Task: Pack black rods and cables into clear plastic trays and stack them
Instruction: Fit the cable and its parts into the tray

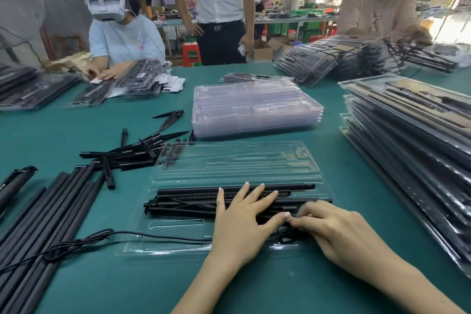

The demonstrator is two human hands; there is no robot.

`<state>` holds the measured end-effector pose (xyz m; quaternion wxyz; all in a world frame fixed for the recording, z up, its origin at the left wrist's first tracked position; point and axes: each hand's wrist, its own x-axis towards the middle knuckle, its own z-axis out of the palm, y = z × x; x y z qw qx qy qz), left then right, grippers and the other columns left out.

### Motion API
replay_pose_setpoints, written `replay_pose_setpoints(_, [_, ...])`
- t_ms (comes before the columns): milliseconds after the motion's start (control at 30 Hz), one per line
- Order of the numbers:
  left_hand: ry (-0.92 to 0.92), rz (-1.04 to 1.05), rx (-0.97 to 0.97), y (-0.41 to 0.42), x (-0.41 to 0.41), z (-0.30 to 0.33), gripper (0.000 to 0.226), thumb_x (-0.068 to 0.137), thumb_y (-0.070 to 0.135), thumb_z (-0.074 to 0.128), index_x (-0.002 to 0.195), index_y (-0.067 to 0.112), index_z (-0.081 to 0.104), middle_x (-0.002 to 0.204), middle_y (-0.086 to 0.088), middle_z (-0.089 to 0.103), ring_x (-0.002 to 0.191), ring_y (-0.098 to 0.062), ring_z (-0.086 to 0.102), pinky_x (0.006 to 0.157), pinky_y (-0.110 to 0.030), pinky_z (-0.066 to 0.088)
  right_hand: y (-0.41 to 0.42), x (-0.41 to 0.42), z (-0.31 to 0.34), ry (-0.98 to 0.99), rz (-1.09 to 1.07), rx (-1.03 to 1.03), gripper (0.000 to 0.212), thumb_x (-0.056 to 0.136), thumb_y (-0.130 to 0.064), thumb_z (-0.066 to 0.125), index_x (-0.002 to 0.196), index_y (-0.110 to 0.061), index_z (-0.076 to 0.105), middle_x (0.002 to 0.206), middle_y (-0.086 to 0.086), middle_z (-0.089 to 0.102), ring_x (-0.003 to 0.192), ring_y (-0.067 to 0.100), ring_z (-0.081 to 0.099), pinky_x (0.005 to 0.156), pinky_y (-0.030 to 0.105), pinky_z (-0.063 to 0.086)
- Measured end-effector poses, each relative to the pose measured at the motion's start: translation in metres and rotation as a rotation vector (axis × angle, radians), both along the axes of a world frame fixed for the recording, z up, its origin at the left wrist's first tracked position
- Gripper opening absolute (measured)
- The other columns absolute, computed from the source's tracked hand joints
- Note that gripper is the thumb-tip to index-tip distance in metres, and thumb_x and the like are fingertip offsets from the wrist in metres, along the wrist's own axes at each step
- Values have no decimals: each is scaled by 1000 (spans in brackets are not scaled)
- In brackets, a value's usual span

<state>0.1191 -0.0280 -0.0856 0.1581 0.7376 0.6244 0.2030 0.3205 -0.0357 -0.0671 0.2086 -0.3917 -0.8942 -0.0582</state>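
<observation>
Two hands work over the near clear plastic tray [178,242]. The left hand [242,222] lies flat, fingers straight, pressing the black rods [188,201], whose long axis runs left to right. The right hand [339,232] pinches the cable [158,236] at the tray's right end; its loose length trails away to the left, nearer the left hand.

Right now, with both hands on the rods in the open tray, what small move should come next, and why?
Probably gather in the loose cable. The left hand lies flat on the rods seated in the clear tray, and the right hand seems to pinch the cable end beside them, though that spot is blurred. The rest of the cable trails left, off the tray onto the table.
</observation>
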Motion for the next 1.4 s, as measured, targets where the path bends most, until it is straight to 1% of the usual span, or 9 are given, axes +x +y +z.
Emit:
replay_pose_setpoints(67, [29,-4,5,0,-1,0,58,82,76,36,137,59,33,153,29,19,143,7,-1,112,-38,-22,0,-1,2,-2,-24,-17,35,70,-12,82,93,-36,73,84,-11,59,68,10,58,34,24,42])
replay_pose_setpoints(300, [56,21,-7,3,4,3,59,82,66,53,137,55,35,154,26,21,145,0,2,112,-43,-21,-2,5,-2,247,-225,-155,30,76,-40,76,104,-48,68,73,-23,62,69,-1,59,59,19,44])
replay_pose_setpoints(433, [101,2,-12,2,3,3,60,85,66,48,141,55,29,155,23,17,146,-4,-2,109,-46,-24,-3,1,-2,115,-226,-13,16,71,-36,82,74,-33,67,72,-23,64,67,6,61,72,23,43])
replay_pose_setpoints(567, [147,-31,-6,-2,2,0,56,91,68,30,144,56,18,157,23,8,146,-4,-9,108,-47,-27,-5,1,-6,75,-214,1,17,73,-30,81,68,-27,64,72,-17,59,66,9,58,51,20,45])
replay_pose_setpoints(767, [179,-21,-51,-3,6,2,59,88,72,20,145,55,12,158,22,1,145,-4,-16,107,-49,-30,-8,0,-7,38,-212,55,23,74,-29,79,63,-23,60,66,-11,52,60,13,55,44,21,44])
replay_pose_setpoints(933, [319,-39,-90,-6,13,3,63,92,67,8,147,45,-11,158,11,-17,142,-17,-28,102,-61,-30,-12,8,-11,-3,-152,67,23,93,-41,52,76,-29,64,75,-14,52,65,10,53,55,21,46])
replay_pose_setpoints(1100, [394,16,-190,-5,34,10,69,95,64,8,149,31,-17,158,0,-21,140,-30,-31,96,-72,-26,-14,16,-19,-38,-113,159,50,100,-46,25,99,-28,71,93,-8,62,78,12,61,75,26,37])
replay_pose_setpoints(1300, [430,19,-162,-7,37,8,68,97,61,10,148,29,-22,155,-7,-29,141,-33,-30,98,-74,-20,-21,21,-29,-68,-105,173,63,101,-48,17,111,-19,72,99,-3,67,84,13,66,76,26,34])
replay_pose_setpoints(1400, [428,13,-150,-7,37,5,68,97,60,11,148,30,-21,155,-8,-28,141,-33,-28,98,-74,-20,-17,20,-15,-19,-101,63,61,100,-51,15,108,-31,71,94,-14,63,85,-1,52,74,23,37])
